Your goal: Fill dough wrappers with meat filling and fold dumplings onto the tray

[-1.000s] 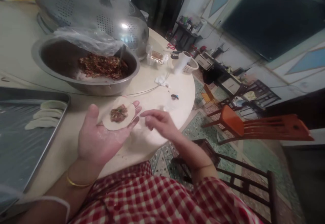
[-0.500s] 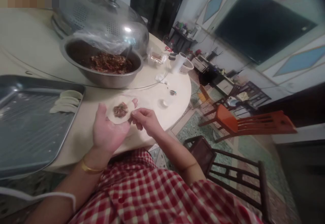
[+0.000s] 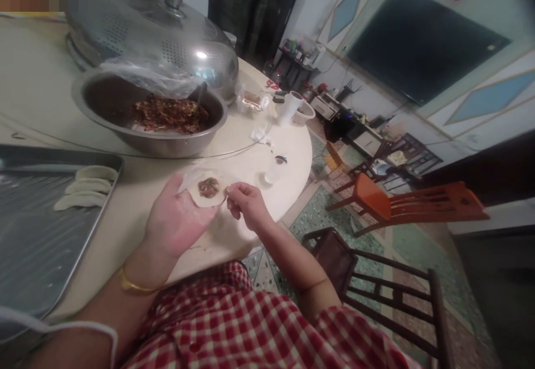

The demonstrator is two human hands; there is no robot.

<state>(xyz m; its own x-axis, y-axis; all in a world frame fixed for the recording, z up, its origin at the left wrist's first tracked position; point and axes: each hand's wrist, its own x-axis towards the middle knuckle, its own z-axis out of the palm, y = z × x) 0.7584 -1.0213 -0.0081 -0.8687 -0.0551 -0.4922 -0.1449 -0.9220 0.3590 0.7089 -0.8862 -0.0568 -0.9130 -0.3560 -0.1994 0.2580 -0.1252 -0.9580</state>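
A round dumpling wrapper with a small mound of meat filling at its middle rests on the fingers of my left hand. That hand is turned palm up, and its fingertips are hidden under the dough. My right hand pinches the wrapper's right edge between thumb and forefinger. Behind them stands a steel bowl of dark filling, with clear plastic film over its far part. Several folded dumplings lie in a row in the metal tray to the left.
A large domed steel lid sits behind the bowl. Farther right on the round table are a paper roll, a white basket and a small white cup. Chairs stand to the right. Someone's striped clothing shows at the top left.
The wrapper sits slightly more to the right, still pinched at its edge. My left fingertips, seen beyond the dough before, are now hidden. Bowl and tray appear farther left as my view shifts.
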